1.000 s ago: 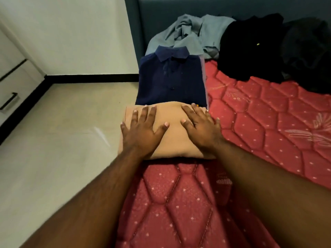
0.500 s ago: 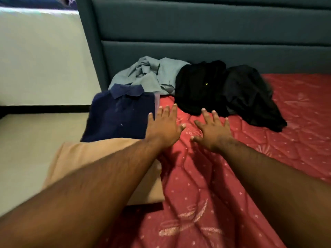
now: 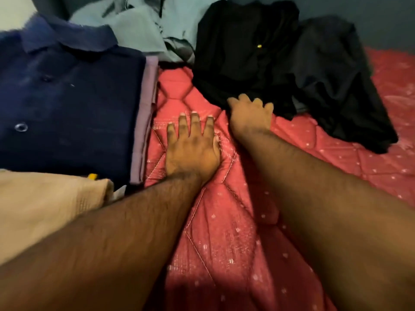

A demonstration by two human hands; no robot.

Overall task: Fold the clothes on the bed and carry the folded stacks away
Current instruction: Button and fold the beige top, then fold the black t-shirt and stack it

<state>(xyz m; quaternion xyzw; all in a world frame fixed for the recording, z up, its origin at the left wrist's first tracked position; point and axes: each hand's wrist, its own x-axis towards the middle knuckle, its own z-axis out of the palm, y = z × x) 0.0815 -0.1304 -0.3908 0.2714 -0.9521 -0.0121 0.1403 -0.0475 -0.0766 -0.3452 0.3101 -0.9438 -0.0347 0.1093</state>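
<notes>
My left hand lies flat on the red quilted mattress, fingers straight, just right of the folded stack. My right hand reaches to the near edge of a crumpled black garment, and its fingers curl into the cloth. A second dark garment lies heaped to the right of it. A folded navy polo shirt sits on a folded mauve piece at the left. A folded tan garment lies nearer me, partly under my left forearm.
A rumpled grey-blue shirt lies at the back behind the navy polo. The dark padded headboard rises at the top right. Bare mattress stretches between and in front of my arms and to the far right.
Both hands left the tan garment and moved forward. The left hand has settled flat on the mattress and the right has reached the black garment's edge. The view has come closer.
</notes>
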